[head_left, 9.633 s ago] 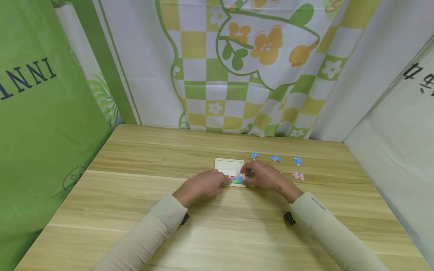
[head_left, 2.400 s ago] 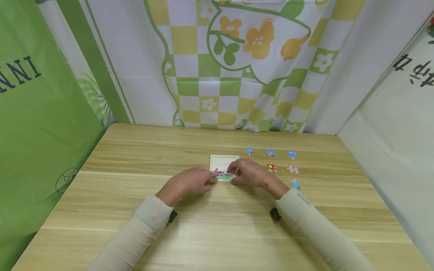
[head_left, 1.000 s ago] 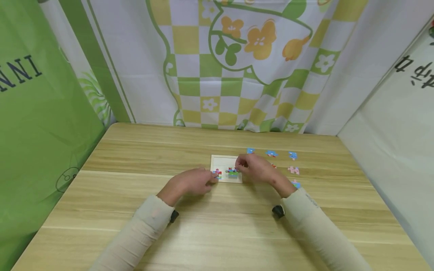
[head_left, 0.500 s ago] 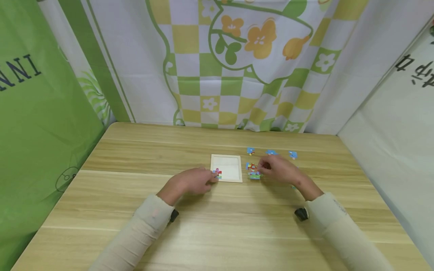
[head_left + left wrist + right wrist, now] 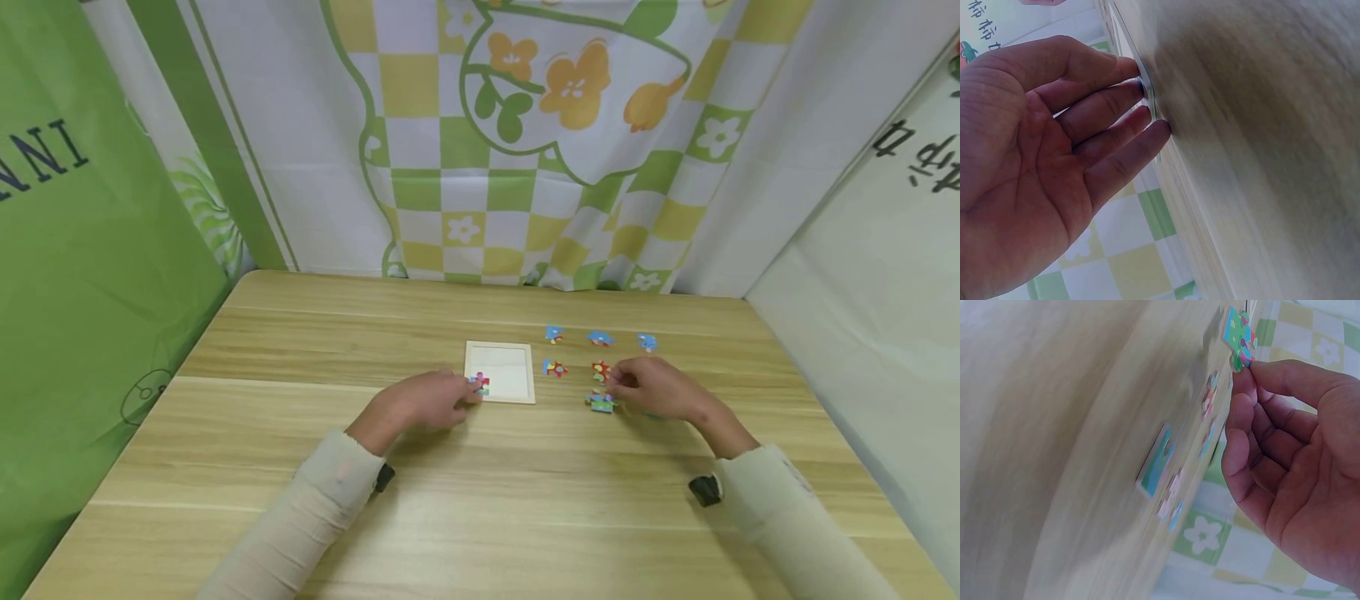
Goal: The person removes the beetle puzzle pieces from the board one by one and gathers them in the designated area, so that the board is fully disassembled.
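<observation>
A square wooden puzzle tray [image 5: 517, 375] lies near the middle of the table. One jigsaw piece [image 5: 481, 380], pink, red and blue, sits in its near left corner. My left hand [image 5: 431, 402] rests at that corner, its extended fingertips on the piece and the tray's edge. In the left wrist view those fingers [image 5: 1125, 159] are gently bent and reach down to the tray. My right hand [image 5: 660, 389], right of the tray, pinches a green and blue jigsaw piece [image 5: 1235, 334] between thumb and forefinger, raised over the table; its other fingers are loosely curled.
Loose pieces lie right of the tray: three blue ones along the back, including a far right piece [image 5: 647, 342], and red-patterned pieces [image 5: 556, 367] before them. The right wrist view shows a green-blue piece [image 5: 1157, 464] and a pink piece [image 5: 1171, 492]. A patterned curtain [image 5: 465, 192] hangs behind.
The right hand has lifted the green-blue piece out of the tray and carried it right, over the loose pieces. The left hand has stayed at the tray's corner.
</observation>
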`<action>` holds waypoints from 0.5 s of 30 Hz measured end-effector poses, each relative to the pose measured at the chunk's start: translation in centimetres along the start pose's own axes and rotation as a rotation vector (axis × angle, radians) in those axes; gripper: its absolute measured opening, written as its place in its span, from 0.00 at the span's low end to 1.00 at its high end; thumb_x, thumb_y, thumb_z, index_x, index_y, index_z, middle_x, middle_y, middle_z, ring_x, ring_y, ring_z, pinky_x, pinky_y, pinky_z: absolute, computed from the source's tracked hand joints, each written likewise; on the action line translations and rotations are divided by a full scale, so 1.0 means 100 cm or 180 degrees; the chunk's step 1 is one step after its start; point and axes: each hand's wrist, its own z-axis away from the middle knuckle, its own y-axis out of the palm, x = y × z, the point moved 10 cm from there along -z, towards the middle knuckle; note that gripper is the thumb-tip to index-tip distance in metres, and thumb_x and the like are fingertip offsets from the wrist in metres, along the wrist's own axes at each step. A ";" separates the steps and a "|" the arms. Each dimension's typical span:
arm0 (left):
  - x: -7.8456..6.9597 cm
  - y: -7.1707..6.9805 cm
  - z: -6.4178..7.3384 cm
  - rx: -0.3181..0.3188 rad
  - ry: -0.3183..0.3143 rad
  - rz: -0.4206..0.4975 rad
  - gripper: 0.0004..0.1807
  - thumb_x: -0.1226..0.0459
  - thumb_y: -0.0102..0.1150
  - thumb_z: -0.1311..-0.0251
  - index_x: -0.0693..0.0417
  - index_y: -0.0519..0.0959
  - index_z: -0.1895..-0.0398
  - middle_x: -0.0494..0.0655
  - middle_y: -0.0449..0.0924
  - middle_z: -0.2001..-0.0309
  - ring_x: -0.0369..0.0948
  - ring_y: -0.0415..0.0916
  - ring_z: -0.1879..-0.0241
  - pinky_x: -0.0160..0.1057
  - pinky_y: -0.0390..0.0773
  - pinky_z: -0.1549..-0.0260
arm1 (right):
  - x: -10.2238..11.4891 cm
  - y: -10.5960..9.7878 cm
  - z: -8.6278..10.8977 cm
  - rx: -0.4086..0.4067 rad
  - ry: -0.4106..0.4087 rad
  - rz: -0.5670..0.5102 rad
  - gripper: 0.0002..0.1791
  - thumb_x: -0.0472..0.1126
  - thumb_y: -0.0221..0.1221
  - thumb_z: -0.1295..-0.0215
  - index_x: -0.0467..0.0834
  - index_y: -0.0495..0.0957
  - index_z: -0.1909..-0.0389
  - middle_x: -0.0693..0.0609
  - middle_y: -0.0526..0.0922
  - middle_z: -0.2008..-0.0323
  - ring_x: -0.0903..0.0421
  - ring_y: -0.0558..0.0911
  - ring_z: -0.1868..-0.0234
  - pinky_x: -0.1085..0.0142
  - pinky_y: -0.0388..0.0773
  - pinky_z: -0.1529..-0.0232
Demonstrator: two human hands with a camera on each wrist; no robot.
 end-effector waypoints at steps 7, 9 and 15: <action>0.002 0.000 0.001 -0.0004 -0.0061 0.0093 0.22 0.67 0.54 0.26 0.55 0.77 0.31 0.47 0.65 0.25 0.51 0.66 0.30 0.45 0.66 0.34 | -0.010 0.001 0.004 0.0024 0.0080 0.0038 0.05 0.34 0.62 0.27 0.41 0.84 0.64 0.55 0.83 0.71 0.62 0.75 0.70 0.66 0.74 0.68; 0.002 0.000 0.002 -0.0015 -0.0063 0.0165 0.22 0.68 0.54 0.26 0.55 0.76 0.30 0.47 0.64 0.24 0.51 0.66 0.30 0.44 0.69 0.38 | -0.013 0.003 0.004 0.0039 0.0095 0.0043 0.05 0.35 0.61 0.27 0.41 0.84 0.64 0.56 0.82 0.71 0.62 0.75 0.70 0.66 0.73 0.68; 0.003 0.001 0.001 -0.0010 -0.0074 0.0238 0.23 0.68 0.54 0.26 0.56 0.75 0.30 0.47 0.63 0.24 0.52 0.62 0.27 0.44 0.66 0.35 | -0.016 0.009 0.001 0.0098 0.0120 0.0021 0.08 0.35 0.60 0.26 0.42 0.82 0.68 0.57 0.79 0.75 0.63 0.71 0.74 0.67 0.68 0.72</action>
